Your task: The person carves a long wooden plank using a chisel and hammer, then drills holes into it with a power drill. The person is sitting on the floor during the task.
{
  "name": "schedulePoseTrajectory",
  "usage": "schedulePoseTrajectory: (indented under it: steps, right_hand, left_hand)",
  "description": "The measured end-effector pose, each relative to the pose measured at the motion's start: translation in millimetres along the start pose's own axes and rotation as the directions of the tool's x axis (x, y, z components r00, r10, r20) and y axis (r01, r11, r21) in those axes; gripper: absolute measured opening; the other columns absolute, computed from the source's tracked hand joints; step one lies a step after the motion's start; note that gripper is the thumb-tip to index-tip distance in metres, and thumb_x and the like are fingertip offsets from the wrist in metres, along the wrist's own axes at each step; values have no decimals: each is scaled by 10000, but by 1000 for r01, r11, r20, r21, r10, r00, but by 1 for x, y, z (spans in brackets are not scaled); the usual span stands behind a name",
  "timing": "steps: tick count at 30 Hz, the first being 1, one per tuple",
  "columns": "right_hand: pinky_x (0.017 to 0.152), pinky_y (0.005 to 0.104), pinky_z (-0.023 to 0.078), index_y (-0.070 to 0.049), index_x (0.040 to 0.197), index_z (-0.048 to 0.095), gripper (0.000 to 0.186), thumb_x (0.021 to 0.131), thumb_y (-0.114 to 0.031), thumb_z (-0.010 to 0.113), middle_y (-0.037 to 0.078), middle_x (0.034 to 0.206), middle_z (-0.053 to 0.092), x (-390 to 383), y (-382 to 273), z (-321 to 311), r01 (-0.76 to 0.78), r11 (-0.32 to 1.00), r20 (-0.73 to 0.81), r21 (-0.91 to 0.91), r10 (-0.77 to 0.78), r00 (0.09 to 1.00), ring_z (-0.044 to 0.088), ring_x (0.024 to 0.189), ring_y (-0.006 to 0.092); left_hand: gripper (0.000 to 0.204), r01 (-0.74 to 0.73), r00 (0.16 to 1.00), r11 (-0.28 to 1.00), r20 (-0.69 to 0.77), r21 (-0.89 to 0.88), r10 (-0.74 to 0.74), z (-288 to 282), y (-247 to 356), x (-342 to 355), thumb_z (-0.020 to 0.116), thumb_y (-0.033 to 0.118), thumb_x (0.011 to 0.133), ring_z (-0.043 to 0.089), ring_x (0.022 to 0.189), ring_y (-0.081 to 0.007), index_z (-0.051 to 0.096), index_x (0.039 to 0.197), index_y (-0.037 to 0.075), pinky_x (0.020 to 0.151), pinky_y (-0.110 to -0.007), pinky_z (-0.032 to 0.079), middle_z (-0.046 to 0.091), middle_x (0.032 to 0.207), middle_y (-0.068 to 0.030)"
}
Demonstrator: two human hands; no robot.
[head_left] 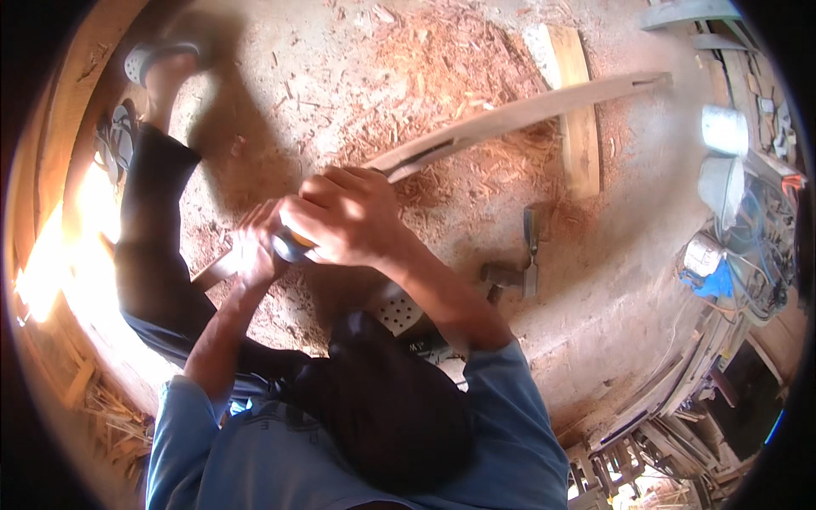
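My right hand (340, 217) is closed round a tool (291, 245) with a dark, rounded handle end, over a long, slightly curved wooden piece (518, 112) with dark slots along it. My left hand (257, 240) is just left of it, fingers wrapped over the lower-left part of the same wooden piece, which slants from beside my left leg (153, 221) up to the right. The working end of the tool is hidden by my hands. A metal-bladed tool (531, 255) and a short block-like tool (501, 274) lie on the floor to the right.
Shavings (442, 59) cover the concrete floor (612, 306) under a pale board (578, 161). Pale containers (722, 127), coiled tubing and a blue cloth (714, 280) line the right side. Wood scraps (93, 391) lie lower left. My sandalled foot (161, 64) is at upper left.
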State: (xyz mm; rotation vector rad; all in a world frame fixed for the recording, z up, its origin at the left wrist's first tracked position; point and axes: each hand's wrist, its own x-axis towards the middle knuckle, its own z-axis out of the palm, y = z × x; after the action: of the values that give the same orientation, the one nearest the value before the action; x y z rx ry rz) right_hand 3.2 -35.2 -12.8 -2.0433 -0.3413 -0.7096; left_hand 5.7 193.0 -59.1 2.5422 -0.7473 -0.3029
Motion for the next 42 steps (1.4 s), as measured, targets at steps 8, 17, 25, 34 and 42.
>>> schedulePoseTrajectory:
  steps: [8,17,25,34,42]
  right_hand:
    - [467,299,482,-73,914,664,217,778,-71,833,52,726,647,-18,26,-10,-103,904,-284,416,237,929,628,584,161]
    - [547,288,529,-37,976,655,196,814,-36,766,53,793,654,-14,8,-16,64,951,-230,302,7,973,635,665,163]
    - [490,261,508,-90,901,603,210,835,-185,777,37,765,594,-10,16,-14,-49,832,2,553,58,998,618,631,138]
    - [555,353,518,-108,821,643,255,711,-135,871,29,767,639,-16,18,-4,-92,978,-188,189,128,974,628,625,203]
    - [616,374,564,-142,875,625,253,764,-255,822,16,767,607,-13,16,-3,51,998,205,-40,-42,978,666,710,198]
  left_hand:
    - [384,81,996,986,35,146,-87,-4,12,-1,837,294,770,721,905,-317,703,1085,120,839,-442,565,733,987,-89]
    - [396,50,999,989,4,137,-51,-2,10,1,818,278,778,727,928,-311,702,1119,112,860,-433,575,739,1031,-102]
    - [396,31,999,995,15,99,-33,-4,9,0,802,322,803,728,937,-326,695,1116,104,843,-444,573,739,1022,-106]
    - [433,63,997,989,35,133,-68,-3,7,1,835,307,770,717,942,-330,702,1130,106,862,-454,561,727,1018,-116]
    - [375,37,999,993,28,116,-41,-8,11,4,782,268,795,722,930,-327,698,1123,105,855,-444,568,738,1015,-104]
